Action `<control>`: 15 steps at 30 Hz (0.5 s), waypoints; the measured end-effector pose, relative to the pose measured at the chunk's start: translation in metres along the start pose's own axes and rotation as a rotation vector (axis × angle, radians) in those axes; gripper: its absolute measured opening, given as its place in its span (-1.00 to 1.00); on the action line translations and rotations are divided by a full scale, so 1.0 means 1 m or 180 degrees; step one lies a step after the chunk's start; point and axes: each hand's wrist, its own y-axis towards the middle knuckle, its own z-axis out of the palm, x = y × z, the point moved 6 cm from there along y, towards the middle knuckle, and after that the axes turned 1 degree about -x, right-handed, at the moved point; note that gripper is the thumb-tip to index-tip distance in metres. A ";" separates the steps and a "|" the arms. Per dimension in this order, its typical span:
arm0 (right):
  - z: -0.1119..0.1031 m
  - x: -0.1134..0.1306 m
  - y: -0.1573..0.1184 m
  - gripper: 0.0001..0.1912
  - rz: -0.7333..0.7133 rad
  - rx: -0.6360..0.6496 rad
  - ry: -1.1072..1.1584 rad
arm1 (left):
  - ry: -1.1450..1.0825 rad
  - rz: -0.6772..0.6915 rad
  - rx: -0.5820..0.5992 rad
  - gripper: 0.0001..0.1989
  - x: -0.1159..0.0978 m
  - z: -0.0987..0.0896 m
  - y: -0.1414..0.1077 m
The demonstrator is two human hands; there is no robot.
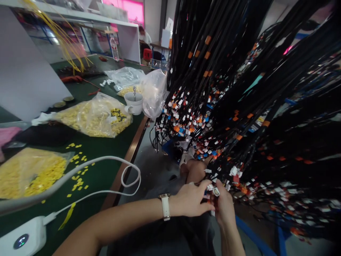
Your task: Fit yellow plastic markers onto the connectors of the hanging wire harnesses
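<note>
At the lower middle, my left hand (190,200), with a white-strapped watch (165,207) on the wrist, has its thumb and fingers round small white connectors (210,187). My right hand (225,204) is close beside it, fingers bent at a white connector (215,192) on the same cluster. Which wires these connectors belong to is hard to tell. Above and to the right hang thick bundles of black cables (202,46), ending in many white, orange and blue connectors (183,113).
The green table (106,147) at left bears bags of yellow pieces (98,115), loose yellow pieces (78,181), a white cup (134,103) and a white device (23,236) with a cable. A person (145,37) is in the background. Blue frame bars (253,236) stand lower right.
</note>
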 end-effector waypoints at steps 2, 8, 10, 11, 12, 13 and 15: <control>-0.006 0.000 0.000 -0.55 0.0021 0.0004 -0.0116 | 0.0451 0.0244 0.0035 -0.37 -0.005 0.001 -0.003; -0.015 0.003 -0.003 -0.53 -0.0093 -0.0055 -0.0191 | 0.1265 0.1192 -0.0071 -0.44 -0.013 -0.001 -0.009; -0.018 0.003 -0.003 -0.55 -0.0096 -0.0108 -0.0237 | 0.1394 0.1360 -0.0081 -0.43 -0.014 0.000 -0.011; -0.020 0.004 -0.003 -0.56 -0.0084 -0.0122 -0.0285 | 0.1426 0.1403 -0.0088 -0.43 -0.015 0.001 -0.012; -0.022 0.004 -0.003 -0.55 -0.0064 -0.0125 -0.0343 | 0.1449 0.1431 -0.0093 -0.44 -0.016 0.002 -0.013; -0.024 0.003 -0.003 -0.55 -0.0047 -0.0127 -0.0380 | 0.1463 0.1463 -0.0086 -0.46 -0.016 0.003 -0.014; -0.027 0.003 -0.003 -0.56 -0.0027 -0.0137 -0.0323 | 0.1497 0.1576 -0.0063 -0.51 -0.018 0.008 -0.017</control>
